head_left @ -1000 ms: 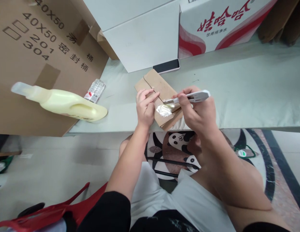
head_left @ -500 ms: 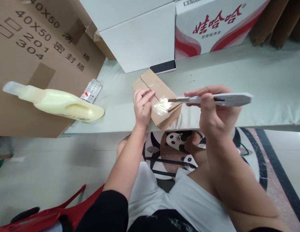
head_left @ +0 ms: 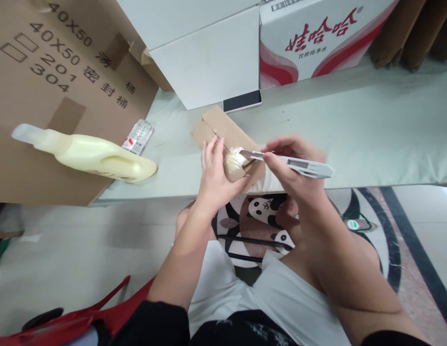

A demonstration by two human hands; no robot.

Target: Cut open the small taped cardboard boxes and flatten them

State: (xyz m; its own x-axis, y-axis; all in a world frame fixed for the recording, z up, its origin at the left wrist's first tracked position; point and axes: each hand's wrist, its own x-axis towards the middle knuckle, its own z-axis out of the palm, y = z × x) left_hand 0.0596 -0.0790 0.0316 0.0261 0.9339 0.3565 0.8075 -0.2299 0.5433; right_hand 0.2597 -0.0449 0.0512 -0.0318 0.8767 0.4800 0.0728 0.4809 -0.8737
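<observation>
A small brown cardboard box lies at the near edge of the pale green table. My left hand grips the box's near end, thumb under it and fingers laid over the top beside a wad of clear tape. My right hand is closed round a grey utility knife. Its blade tip points left and touches the tape wad on the box.
A pale yellow jug lies on its side at the left, against a large brown carton. A crushed clear bottle, a phone, a white box and a red-and-white carton stand behind. A red chair is at lower left.
My right hand drew the knife away to the right, then brought it back to the tape wad. My left hand shifted from resting on the box top to gripping its near end.
</observation>
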